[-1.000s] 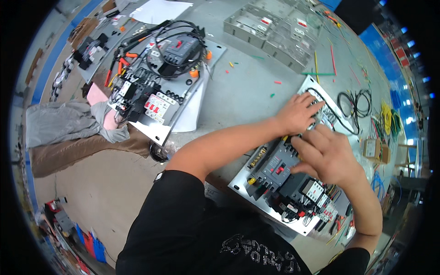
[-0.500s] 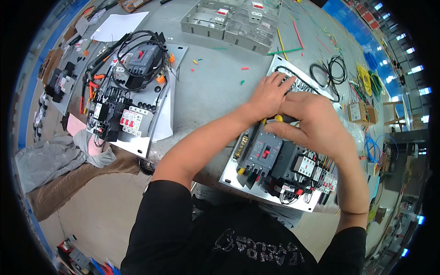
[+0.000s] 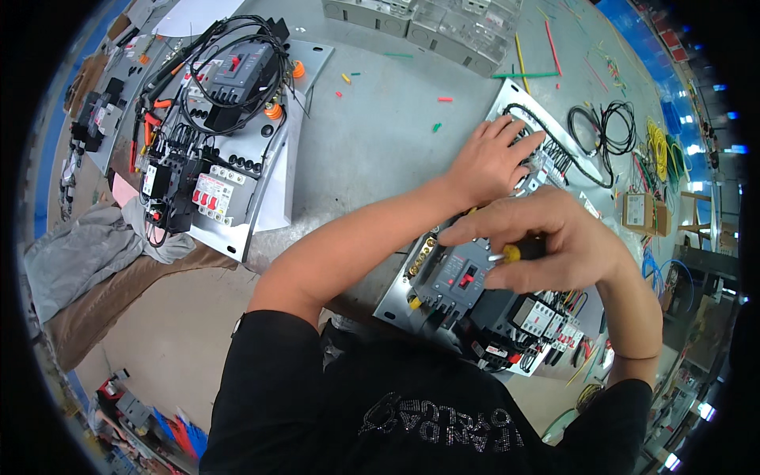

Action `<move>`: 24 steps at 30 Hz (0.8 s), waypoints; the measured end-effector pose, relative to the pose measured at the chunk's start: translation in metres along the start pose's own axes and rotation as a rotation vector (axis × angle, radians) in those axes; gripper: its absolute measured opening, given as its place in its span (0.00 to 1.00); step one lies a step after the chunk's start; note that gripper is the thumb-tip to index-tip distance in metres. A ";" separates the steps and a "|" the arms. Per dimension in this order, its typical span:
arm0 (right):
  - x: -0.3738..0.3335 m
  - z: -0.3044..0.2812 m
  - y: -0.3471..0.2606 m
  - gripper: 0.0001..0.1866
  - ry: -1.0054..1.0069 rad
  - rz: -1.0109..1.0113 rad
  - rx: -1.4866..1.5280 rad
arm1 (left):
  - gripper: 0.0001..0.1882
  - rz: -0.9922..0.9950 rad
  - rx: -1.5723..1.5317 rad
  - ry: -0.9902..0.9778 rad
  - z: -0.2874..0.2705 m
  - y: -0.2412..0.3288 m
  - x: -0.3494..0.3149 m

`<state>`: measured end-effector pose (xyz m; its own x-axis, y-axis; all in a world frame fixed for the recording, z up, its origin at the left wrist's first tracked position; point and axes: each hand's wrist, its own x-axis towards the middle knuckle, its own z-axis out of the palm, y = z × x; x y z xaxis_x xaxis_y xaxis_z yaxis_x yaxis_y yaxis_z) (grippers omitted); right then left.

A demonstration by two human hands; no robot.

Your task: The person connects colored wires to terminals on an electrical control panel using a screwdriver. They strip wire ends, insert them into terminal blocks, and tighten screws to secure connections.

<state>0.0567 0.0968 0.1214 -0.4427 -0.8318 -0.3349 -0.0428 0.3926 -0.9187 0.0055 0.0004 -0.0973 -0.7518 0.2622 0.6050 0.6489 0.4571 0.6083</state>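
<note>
My right hand (image 3: 566,237) is closed around a screwdriver (image 3: 513,253) with a yellow and dark handle. Its metal shaft points left, just above the grey circuit breaker (image 3: 461,277). The fingers of my left hand (image 3: 484,165) are stretched out over wiring and terminals at the far part of the metal mounting plate (image 3: 393,309); what lies under its palm is hidden. Along the plate's left side runs a brass terminal bar (image 3: 423,258). A white-fronted contactor (image 3: 540,318) sits to the right of the breaker, with black wires below it.
A second wired panel (image 3: 214,229), with coiled black cable (image 3: 237,79) on it, lies at the left. Clear-lidded boxes (image 3: 459,39) stand at the back. Coloured tubing scraps, a black wire coil (image 3: 613,134) and a small carton (image 3: 645,212) lie to the right.
My right hand has drawn the screwdriver away from beside my left hand and turned it so the shaft shows over the breaker. My left hand stays on the plate. The view has shifted slightly.
</note>
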 end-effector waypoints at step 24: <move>0.009 0.024 0.032 0.17 0.395 -0.303 -0.185 | 0.33 0.063 0.174 -0.226 -0.005 -0.004 0.006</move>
<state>0.0728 0.0920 0.0843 -0.6882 -0.7214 0.0774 -0.3631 0.2502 -0.8975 -0.0011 -0.0037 -0.0932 -0.7301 0.4687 0.4973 0.6803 0.5677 0.4637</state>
